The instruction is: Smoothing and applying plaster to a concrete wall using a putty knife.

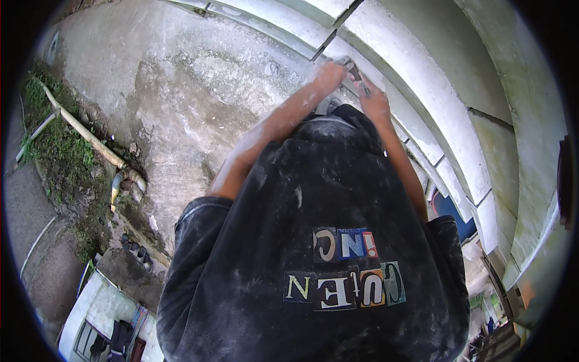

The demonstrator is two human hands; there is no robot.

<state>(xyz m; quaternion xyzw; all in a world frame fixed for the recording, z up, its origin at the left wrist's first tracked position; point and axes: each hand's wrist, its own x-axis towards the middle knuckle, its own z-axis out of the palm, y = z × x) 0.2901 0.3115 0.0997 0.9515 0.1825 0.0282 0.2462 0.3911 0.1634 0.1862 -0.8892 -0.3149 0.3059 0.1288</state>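
Observation:
My left hand (331, 76) is closed at the edge of a long pale slab (362, 54), its forearm coated in white dust. A small dark, metal-looking tool (351, 69) lies between my two hands, and its exact kind is too small to tell. My right hand (375, 102) is closed just beside it, the fingers round the near end of the dark piece. Both hands meet over the slab's edge, close to my body. What lies under the fingers is hidden.
More pale slabs or wall panels (416, 66) curve along the right, with dark gaps between them. Stained concrete floor (193, 78) spreads to the left. A pipe (90, 136) runs through green plants (66, 145) at far left. A blue container (452, 217) stands behind my right arm.

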